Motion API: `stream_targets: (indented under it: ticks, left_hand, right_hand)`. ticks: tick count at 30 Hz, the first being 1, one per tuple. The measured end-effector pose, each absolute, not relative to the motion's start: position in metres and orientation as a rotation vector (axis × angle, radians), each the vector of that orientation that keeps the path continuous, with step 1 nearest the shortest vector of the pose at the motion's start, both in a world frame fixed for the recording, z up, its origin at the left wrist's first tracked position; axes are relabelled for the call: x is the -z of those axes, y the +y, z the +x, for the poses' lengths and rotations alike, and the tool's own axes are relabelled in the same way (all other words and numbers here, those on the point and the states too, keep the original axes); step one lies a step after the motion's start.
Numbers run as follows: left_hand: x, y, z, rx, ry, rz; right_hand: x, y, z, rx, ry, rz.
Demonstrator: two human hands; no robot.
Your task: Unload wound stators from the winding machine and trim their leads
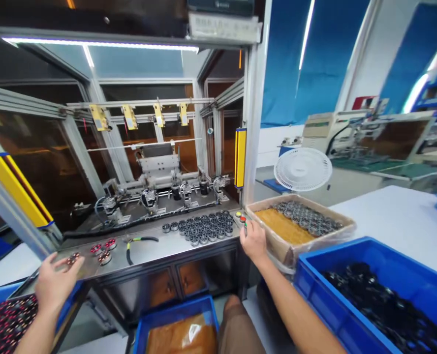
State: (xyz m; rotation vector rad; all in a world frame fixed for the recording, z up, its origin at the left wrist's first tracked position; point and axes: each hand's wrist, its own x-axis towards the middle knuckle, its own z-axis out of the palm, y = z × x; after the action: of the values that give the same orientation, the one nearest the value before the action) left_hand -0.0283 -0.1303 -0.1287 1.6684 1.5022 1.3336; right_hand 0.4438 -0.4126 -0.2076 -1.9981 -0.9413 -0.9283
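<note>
At the left end of the metal bench, my left hand grips a small round motor stator with copper windings between thumb and fingers. Three similar stators, red and copper coloured, sit just right of it, one being this copper one. My right hand is at the bench's right end, fingers curled, with the fingertips at a green button. A red button and a yellow button lie just beyond. Nothing shows in the right hand, though its palm is hidden.
Cutting pliers and rows of dark round parts lie on the bench. Behind stands a fixture machine between yellow light-curtain bars. A cardboard box and blue bins stand right; red-black parts fill the left bin.
</note>
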Motion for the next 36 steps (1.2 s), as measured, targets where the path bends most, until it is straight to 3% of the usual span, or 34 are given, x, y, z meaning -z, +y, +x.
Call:
stream_targets:
  ticks: [6,11,14,17,19,28,32,36]
  left_hand:
    - [0.111,-0.166,-0.037,-1.562,1.19,1.387]
    - [0.117,-0.237,0.001,-1.449,0.897,1.389]
    - [0.12,-0.294,0.025,-1.429,0.753,1.506]
    - [0.118,-0.334,0.038,-1.634,0.647,1.787]
    - [0.119,-0.347,0.039,-1.691,0.624,1.894]
    - [0.135,-0.349,0.034,-1.555,0.528,1.829]
    - [0.132,-0.353,0.028,-1.386,0.527,1.659]
    - [0.134,-0.353,0.022,-1.396,0.548,1.676]
  right_hand:
    - [0.166,-0.409,0.393,0.625,-0.995,-1.793]
    - [0.121,-0.394,0.293,0.189,-1.308,-1.551]
    - [0.106,-0.39,0.244,-0.325,-1.351,-1.341]
    - [0.102,-0.394,0.216,-0.919,-1.192,-1.103]
    - [0.103,-0.398,0.206,-1.111,-1.14,-1.063]
    - [0.113,-0.395,0.201,-1.43,-1.036,-0.9]
    - [0.133,-0.396,0.222,-1.539,-1.05,-0.653]
    - [0.158,-0.407,0.223,-1.547,-1.05,-0.714]
